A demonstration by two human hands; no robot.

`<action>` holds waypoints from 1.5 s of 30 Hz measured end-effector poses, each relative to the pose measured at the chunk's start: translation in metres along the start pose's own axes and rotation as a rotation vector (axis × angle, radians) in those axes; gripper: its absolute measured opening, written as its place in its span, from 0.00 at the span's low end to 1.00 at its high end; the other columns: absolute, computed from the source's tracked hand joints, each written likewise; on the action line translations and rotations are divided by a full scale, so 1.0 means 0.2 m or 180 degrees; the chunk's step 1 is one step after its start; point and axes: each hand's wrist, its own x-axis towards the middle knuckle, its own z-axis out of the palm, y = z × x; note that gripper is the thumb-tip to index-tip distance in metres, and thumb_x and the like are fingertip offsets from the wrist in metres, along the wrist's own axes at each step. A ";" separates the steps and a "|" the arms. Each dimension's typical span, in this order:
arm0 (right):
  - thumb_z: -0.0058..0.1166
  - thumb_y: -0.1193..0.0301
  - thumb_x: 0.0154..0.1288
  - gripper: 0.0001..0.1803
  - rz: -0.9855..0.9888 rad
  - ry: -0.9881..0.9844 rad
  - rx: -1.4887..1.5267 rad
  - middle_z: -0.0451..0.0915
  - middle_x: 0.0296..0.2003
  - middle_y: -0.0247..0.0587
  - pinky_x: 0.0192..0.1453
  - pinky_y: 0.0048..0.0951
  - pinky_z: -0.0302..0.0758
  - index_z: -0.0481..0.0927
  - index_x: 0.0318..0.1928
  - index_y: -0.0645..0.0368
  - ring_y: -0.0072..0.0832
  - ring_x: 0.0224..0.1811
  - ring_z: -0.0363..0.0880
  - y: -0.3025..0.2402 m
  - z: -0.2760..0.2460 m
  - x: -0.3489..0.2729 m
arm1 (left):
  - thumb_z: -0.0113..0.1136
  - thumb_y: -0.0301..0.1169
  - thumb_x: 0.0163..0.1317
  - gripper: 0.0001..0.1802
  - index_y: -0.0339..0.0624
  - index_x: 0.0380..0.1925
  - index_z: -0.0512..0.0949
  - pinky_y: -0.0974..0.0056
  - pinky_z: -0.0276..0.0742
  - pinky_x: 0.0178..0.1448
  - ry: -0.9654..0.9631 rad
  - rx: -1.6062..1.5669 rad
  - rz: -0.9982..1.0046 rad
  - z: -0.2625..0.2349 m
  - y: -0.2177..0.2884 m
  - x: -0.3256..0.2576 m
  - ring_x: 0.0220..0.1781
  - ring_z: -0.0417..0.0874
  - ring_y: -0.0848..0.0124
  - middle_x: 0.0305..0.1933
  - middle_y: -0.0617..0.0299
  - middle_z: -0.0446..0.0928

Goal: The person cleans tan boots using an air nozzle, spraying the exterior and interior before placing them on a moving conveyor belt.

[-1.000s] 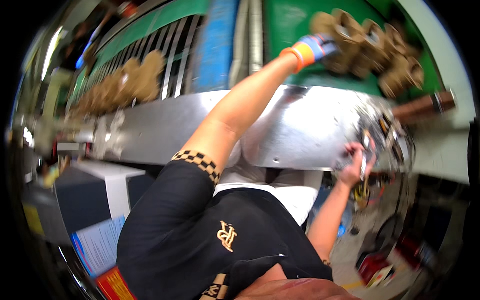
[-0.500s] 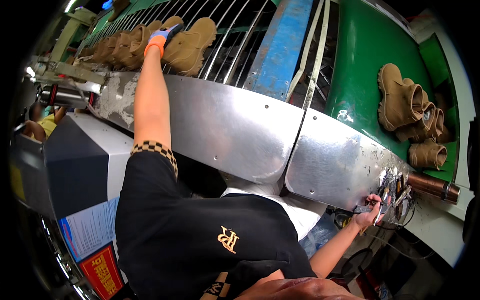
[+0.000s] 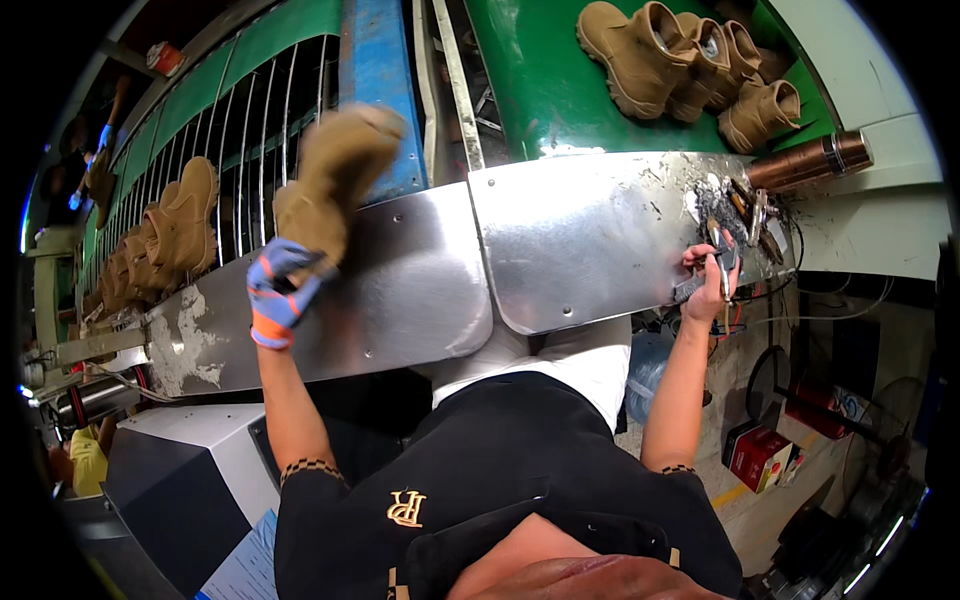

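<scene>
My left hand (image 3: 281, 290), in a grey-blue and orange glove, is closed on a tan boot (image 3: 345, 165). The boot is held up over the metal work plate (image 3: 400, 300) and is smeared by motion; part of another tan shape behind it cannot be made out. At the right end of the second metal plate (image 3: 590, 240), my bare right hand (image 3: 708, 285) is closed around a slim pen-like tool (image 3: 724, 258), whose exact kind I cannot tell. Beside that hand lie several small hand tools (image 3: 757, 215) on a blackened patch of the plate.
Several tan boots (image 3: 180, 220) stand in a row on the rod rack (image 3: 245, 150) at left. More boots (image 3: 640, 60) stand on the green surface (image 3: 530, 90) at far right. A copper-coloured cylinder (image 3: 812, 162) lies near the tools. A blue beam (image 3: 385, 60) borders the rack.
My left hand has taken the boot off the rack and brought it nearer, over the metal plate. The view has turned to the right. My right hand still grips the slim tool.
</scene>
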 end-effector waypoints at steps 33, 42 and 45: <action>0.50 0.80 0.64 0.24 0.0109 0.0606 0.0417 0.79 0.30 0.39 0.39 0.26 0.75 0.68 0.61 0.68 0.23 0.30 0.78 -0.11 -0.05 -0.15 | 0.65 0.58 0.54 0.51 0.23 0.63 0.64 0.57 0.74 0.63 0.0940 -0.0280 0.0784 0.35 0.60 0.21 0.55 0.80 0.61 0.53 0.48 0.78; 0.52 0.70 0.64 0.31 0.0635 -0.1457 0.0472 0.74 0.25 0.41 0.37 0.30 0.75 0.62 0.64 0.77 0.29 0.28 0.74 -0.37 0.22 -0.63 | 0.78 0.35 0.45 0.40 0.29 0.58 0.73 0.64 0.73 0.63 -0.0178 -0.2009 0.0262 0.37 0.65 0.40 0.57 0.79 0.69 0.57 0.54 0.78; 0.51 0.72 0.63 0.30 0.0196 -0.1982 0.0551 0.72 0.25 0.43 0.37 0.35 0.75 0.63 0.62 0.77 0.30 0.28 0.73 -0.54 0.41 -0.59 | 0.78 0.31 0.46 0.37 0.32 0.57 0.74 0.65 0.75 0.61 -0.0272 -0.1951 0.0233 0.36 0.69 0.44 0.54 0.80 0.71 0.55 0.56 0.79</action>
